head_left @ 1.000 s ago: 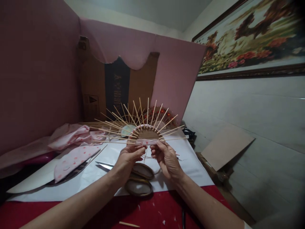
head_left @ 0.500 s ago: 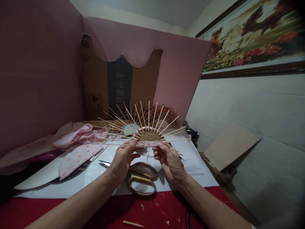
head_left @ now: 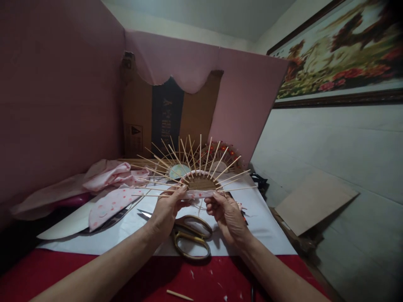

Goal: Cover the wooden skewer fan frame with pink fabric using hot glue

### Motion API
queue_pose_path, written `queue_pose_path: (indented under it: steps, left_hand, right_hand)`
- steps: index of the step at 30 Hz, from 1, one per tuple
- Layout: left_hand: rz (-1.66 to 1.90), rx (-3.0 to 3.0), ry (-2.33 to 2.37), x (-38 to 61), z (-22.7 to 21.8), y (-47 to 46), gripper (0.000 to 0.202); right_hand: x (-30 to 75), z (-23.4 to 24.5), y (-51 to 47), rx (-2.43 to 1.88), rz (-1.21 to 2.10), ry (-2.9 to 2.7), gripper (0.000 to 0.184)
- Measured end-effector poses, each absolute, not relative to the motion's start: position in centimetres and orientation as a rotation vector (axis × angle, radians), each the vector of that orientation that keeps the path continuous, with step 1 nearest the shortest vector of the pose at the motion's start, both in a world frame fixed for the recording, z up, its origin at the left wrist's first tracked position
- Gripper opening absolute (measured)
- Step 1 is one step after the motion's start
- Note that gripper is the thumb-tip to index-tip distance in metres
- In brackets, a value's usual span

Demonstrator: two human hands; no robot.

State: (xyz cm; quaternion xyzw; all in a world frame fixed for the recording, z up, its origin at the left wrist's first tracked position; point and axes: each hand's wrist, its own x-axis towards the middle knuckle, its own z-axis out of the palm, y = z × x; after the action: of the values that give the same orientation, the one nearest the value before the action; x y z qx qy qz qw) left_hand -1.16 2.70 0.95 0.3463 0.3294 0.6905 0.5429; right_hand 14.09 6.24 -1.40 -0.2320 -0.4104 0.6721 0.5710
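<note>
Between my two hands is a half-round cardboard piece [head_left: 201,183] with several thin wooden sticks [head_left: 200,153] fanning out from its curved edge. A strip of pink dotted fabric [head_left: 200,194] runs along its straight lower edge. My left hand [head_left: 168,209] pinches the left end of that edge, and my right hand [head_left: 228,212] pinches the right end. Below and between the hands lie scissors [head_left: 193,253] with large dark-gold handles, their blades partly hidden under my left hand. A thin cord hangs behind the fabric strip.
Pink dotted fabric [head_left: 110,205] and a white curved sheet [head_left: 59,224] lie at left. Behind stand another stick piece with a pale blue-green centre [head_left: 179,171] and one with red beads [head_left: 223,148]. A loose stick [head_left: 179,295] rests on the red cloth [head_left: 141,277].
The whole view has shifted slightly, so things appear a little further right and lower. Both hands keep their hold on the stick fan, with almost no other movement.
</note>
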Motion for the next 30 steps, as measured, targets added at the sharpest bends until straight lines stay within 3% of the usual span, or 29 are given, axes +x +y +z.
queue_pose_path:
  steps: [30]
  left_hand:
    - [1.581, 0.764, 0.779, -0.57, 0.42, 2.73, 0.014]
  right_hand:
    - [13.39, -1.87, 6.26, -0.493, 1.693, -0.951, 0.019]
